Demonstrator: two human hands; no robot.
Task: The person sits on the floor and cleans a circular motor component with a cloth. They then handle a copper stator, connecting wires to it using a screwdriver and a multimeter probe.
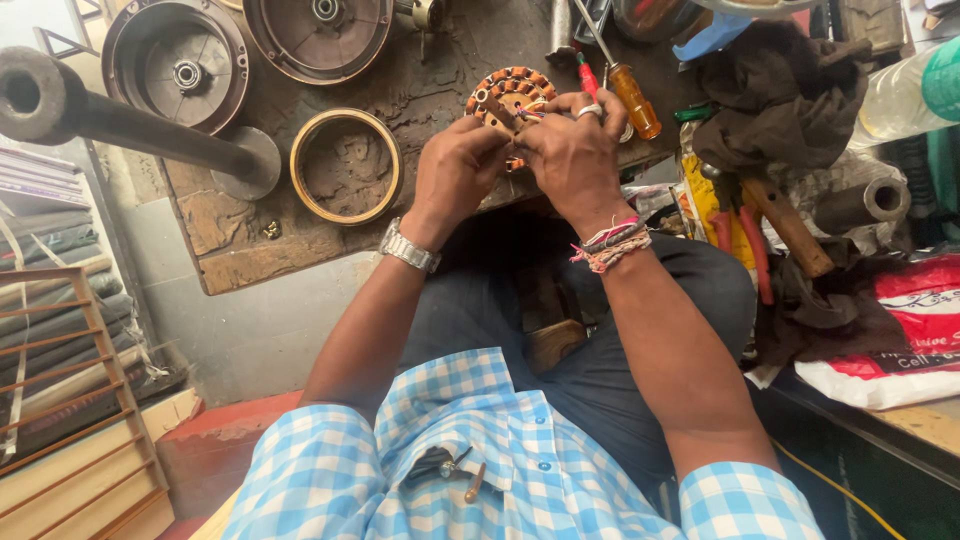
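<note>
My left hand point(455, 170) and right hand point(572, 150) both pinch closed on the copper-wound fan stator point(510, 95), held at 12 o'clock over the workbench point(250, 240). Thin winding leads could snap if I tug. Loose screwdriver point(630, 95) at 1 o'clock might roll

A worn wooden workboard point(240, 250) sits over a grey floor point(250, 330), with a slatted wooden rack point(70, 400) beside it.
</note>
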